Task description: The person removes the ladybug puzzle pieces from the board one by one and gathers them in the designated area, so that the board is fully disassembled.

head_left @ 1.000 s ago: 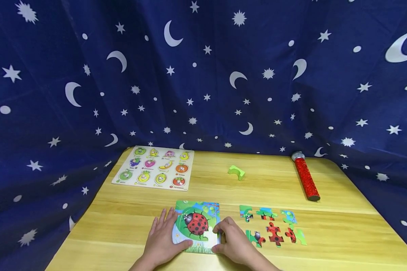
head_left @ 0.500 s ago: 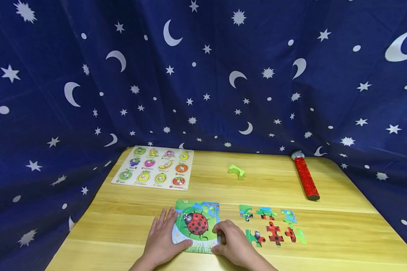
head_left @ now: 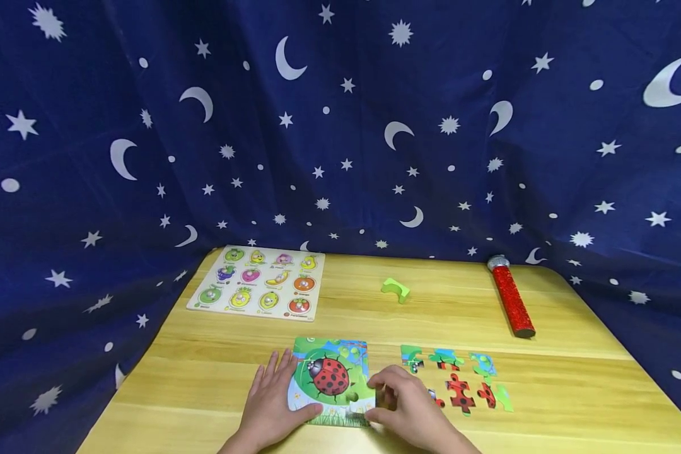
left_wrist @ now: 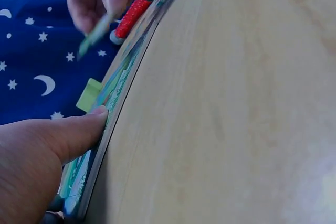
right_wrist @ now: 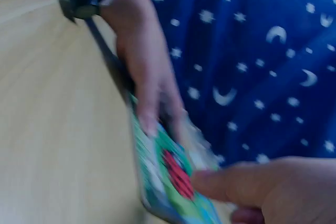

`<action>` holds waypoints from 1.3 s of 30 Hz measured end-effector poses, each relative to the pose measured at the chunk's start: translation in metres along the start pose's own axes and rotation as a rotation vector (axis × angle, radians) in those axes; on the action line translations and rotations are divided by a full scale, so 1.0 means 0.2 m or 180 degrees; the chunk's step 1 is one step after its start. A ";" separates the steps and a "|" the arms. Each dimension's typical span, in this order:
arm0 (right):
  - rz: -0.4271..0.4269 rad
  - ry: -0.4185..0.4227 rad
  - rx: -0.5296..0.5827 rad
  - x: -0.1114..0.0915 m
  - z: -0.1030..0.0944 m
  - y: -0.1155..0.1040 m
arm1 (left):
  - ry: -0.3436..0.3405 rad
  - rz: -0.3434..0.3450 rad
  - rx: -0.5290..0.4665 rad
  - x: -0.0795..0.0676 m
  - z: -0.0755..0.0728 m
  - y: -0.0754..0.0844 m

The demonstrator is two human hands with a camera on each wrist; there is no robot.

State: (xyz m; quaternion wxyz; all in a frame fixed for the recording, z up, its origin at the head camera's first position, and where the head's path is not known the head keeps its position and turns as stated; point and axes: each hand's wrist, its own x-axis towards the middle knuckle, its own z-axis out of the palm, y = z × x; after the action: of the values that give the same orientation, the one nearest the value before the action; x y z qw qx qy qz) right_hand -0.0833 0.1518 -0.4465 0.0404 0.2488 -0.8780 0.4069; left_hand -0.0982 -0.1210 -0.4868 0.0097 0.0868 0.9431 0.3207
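Note:
A ladybug jigsaw puzzle (head_left: 329, 372) lies flat on the table in the head view. My left hand (head_left: 269, 400) rests along its left side, with fingers spread and the thumb on the lower edge. At the lower right corner, my right hand (head_left: 408, 407) pinches a puzzle piece between thumb and fingers. This puzzle piece (left_wrist: 94, 36) is tilted and raised off the puzzle in the left wrist view. To the right lie several loose ladybug pieces (head_left: 459, 394), some partly hidden behind my right hand.
A fruit peg board (head_left: 250, 309) lies at the back left. Behind the puzzle sits a small green arch-shaped block (head_left: 396, 288). A red glittery toy microphone (head_left: 512, 302) lies at the back right. Dark blue cloth with moons and stars (head_left: 340, 157) hangs around the wooden table (head_left: 204, 353).
The lower right corner piece lay flat in the puzzle half a second ago; now my right hand has lifted it and shifted slightly right. My left hand has stayed in place.

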 end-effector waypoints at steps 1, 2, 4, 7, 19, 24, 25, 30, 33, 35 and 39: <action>-0.0060 0.0056 0.0002 -0.03 -0.03 0.02 | -0.0002 0.0010 0.0005 0.00 0.00 0.00; -0.0105 0.0106 0.0004 -0.06 -0.07 0.04 | -0.0002 0.0019 0.0004 0.00 0.00 0.00; -0.0179 0.0192 -0.0021 -0.13 -0.14 0.09 | 0.0002 0.0031 0.0000 0.00 0.00 0.00; -0.0125 0.0268 -0.0049 -0.25 -0.27 0.18 | 0.0029 0.0052 0.0014 0.00 0.00 0.00; 0.1372 0.0521 -0.0881 -0.67 -0.66 0.48 | 0.0050 -0.0051 0.0031 -0.01 -0.02 -0.02; 0.0964 0.0537 -0.0907 -0.76 -0.68 0.55 | 0.0003 -0.0026 0.0013 -0.01 -0.02 -0.01; 0.0843 0.0551 -0.0880 -0.78 -0.68 0.57 | -0.0011 -0.0024 0.0008 -0.01 -0.02 -0.01; 0.0533 0.0495 -0.0708 -0.82 -0.67 0.61 | -0.0013 -0.0019 0.0026 0.00 0.00 0.00; 0.0444 0.0389 -0.0640 -0.82 -0.67 0.63 | -0.0023 -0.0013 0.0028 0.00 0.00 0.00; 0.0357 0.0354 -0.0636 -0.82 -0.67 0.63 | -0.0049 -0.0015 0.0019 0.00 0.00 0.00; 0.0319 0.0291 -0.0659 -0.81 -0.66 0.63 | -0.0085 -0.0027 0.0006 0.00 0.00 0.00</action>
State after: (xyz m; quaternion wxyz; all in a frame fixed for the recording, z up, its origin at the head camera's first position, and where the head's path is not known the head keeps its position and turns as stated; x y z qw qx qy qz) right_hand -0.0178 0.3838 -0.4900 0.0854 0.1803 -0.9239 0.3265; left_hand -0.0973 -0.1203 -0.4864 0.0236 0.0871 0.9436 0.3185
